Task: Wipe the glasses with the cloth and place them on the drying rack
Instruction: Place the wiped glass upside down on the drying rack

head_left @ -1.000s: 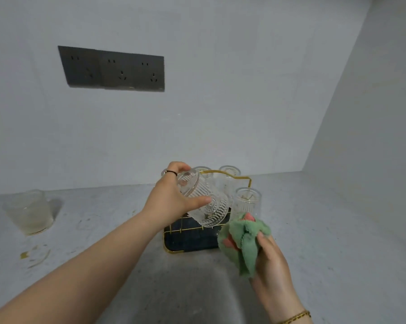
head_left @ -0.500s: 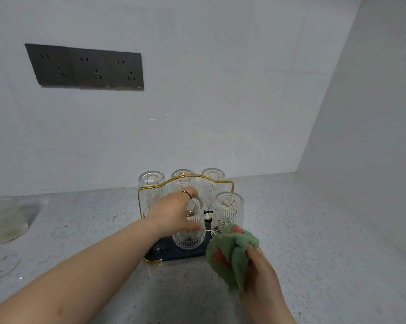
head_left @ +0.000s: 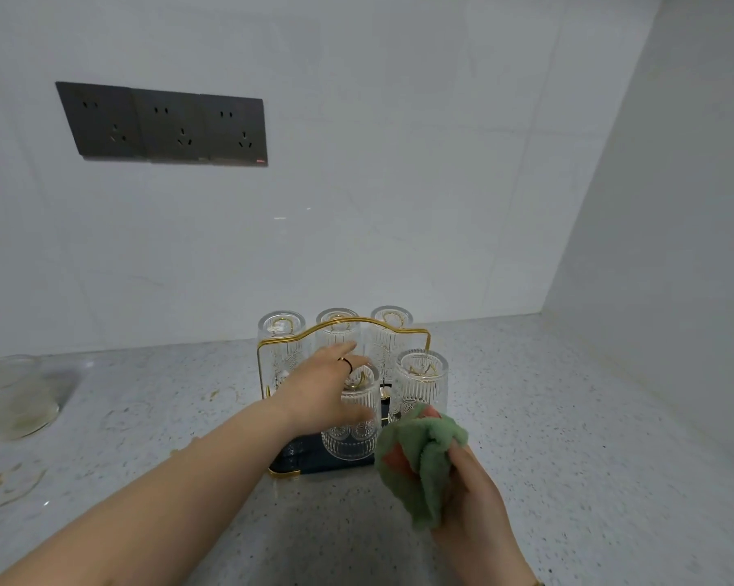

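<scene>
Head | left hand (head_left: 318, 391) straight-fingered, touching racked glass (head_left: 350, 433) | right hand (head_left: 475, 501) grips green cloth (head_left: 420, 467)

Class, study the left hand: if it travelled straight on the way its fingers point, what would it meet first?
Probably the rack's gold handle, with the middle back-row glass just behind it. The left hand points away over the front glass; depth is unclear.

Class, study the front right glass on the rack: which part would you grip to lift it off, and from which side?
Grip the front right glass round its ribbed upper wall, probably from the right: it stands upside down over a gold prong, and the neighbouring glass crowds its left. Lift straight up.
</scene>
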Demonstrator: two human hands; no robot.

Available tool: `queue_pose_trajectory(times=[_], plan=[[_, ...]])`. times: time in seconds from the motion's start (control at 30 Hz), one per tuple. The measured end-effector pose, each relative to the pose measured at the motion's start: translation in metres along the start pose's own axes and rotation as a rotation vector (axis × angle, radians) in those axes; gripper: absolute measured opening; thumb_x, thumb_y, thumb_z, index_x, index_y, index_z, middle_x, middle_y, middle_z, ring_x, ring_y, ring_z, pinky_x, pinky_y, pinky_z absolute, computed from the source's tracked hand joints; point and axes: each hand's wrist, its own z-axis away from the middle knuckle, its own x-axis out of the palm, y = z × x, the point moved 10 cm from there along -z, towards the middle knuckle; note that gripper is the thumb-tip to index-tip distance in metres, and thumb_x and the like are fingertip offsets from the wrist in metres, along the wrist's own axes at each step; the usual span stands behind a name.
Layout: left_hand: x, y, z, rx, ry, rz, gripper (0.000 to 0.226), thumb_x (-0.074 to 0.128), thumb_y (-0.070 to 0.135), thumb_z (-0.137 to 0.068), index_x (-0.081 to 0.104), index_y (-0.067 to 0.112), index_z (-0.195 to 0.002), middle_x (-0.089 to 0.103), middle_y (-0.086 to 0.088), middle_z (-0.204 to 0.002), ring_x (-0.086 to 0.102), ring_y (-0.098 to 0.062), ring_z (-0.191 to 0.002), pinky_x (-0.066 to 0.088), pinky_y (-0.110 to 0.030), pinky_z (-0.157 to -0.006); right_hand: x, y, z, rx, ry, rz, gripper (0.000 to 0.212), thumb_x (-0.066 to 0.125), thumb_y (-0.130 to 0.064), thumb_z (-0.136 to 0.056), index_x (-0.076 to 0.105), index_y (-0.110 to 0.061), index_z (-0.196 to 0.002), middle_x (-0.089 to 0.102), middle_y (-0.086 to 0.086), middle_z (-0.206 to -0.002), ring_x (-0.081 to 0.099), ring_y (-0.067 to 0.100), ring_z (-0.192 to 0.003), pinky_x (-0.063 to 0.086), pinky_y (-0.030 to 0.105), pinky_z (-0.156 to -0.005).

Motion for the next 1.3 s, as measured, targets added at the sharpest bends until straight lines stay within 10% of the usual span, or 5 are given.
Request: queue_pose_trajectory(times=[0.23, 0.6, 0.7, 1.07, 1.3], plan=[[-0.018, 0.025, 0.059, 0.002, 0.179, 0.578, 0.014, 0.058, 0.031, -0.086, 0.058, 0.035, -0.099, 0.047, 0.025, -0.103, 0.041, 0.007, -0.102, 0.031, -0.011, -0.091, 0.016, 0.001, 0.004, -0.022, 0.02, 0.015, 0.042, 0.049, -0.028, -0.075, 0.059, -0.013, -0.112, 0.071, 0.009, -0.1, 0.066, 0.025, -0.094, 0.057, 0.036, -0.068], [-0.039, -0.073, 0.132, -0.23, 0.322, 0.815, 0.042, 0.074, 0.01, -0.073, 0.06, 0.035, -0.043, 0.06, 0.02, -0.082, 0.059, 0.0, -0.081, 0.042, -0.007, -0.073, 0.112, 0.087, 0.005, 0.222, -0.214, 0.158, 0.008, 0.063, -0.019, -0.083, 0.068, -0.014, -0.088, 0.073, -0.002, -0.068, 0.069, 0.008, -0.068, 0.055, 0.019, -0.056], [-0.045, -0.104, 0.159, -0.294, 0.3, 0.82, 0.029, 0.075, 0.007, -0.071, 0.062, 0.025, -0.053, 0.064, 0.014, -0.075, 0.059, 0.012, -0.06, 0.044, -0.003, -0.057, 0.15, 0.127, 0.005, 0.346, -0.318, 0.171, 0.058, 0.076, -0.057, -0.051, 0.076, -0.012, -0.087, 0.073, 0.008, -0.093, 0.069, 0.017, -0.089, 0.055, 0.025, -0.071], [-0.067, -0.231, 0.243, -0.52, 0.381, 1.114, 0.025, 0.062, 0.013, -0.085, 0.069, 0.017, -0.061, 0.067, 0.004, -0.056, 0.062, -0.009, -0.056, 0.048, -0.018, -0.051, 0.222, 0.219, 0.005, 0.481, -0.44, 0.576, 0.034, 0.051, 0.001, -0.069, 0.064, 0.0, -0.1, 0.068, 0.019, -0.091, 0.065, 0.028, -0.079, 0.055, 0.035, -0.069], [-0.073, -0.305, 0.259, -0.617, 0.505, 1.094, 0.016, 0.056, 0.019, -0.089, 0.068, 0.018, -0.078, 0.067, 0.0, -0.08, 0.061, -0.016, -0.08, 0.05, -0.021, -0.066, 0.248, 0.255, -0.013, 0.448, -0.257, 0.467, 0.022, 0.045, -0.003, -0.09, 0.065, -0.001, -0.099, 0.067, 0.023, -0.103, 0.063, 0.034, -0.096, 0.052, 0.042, -0.083]])
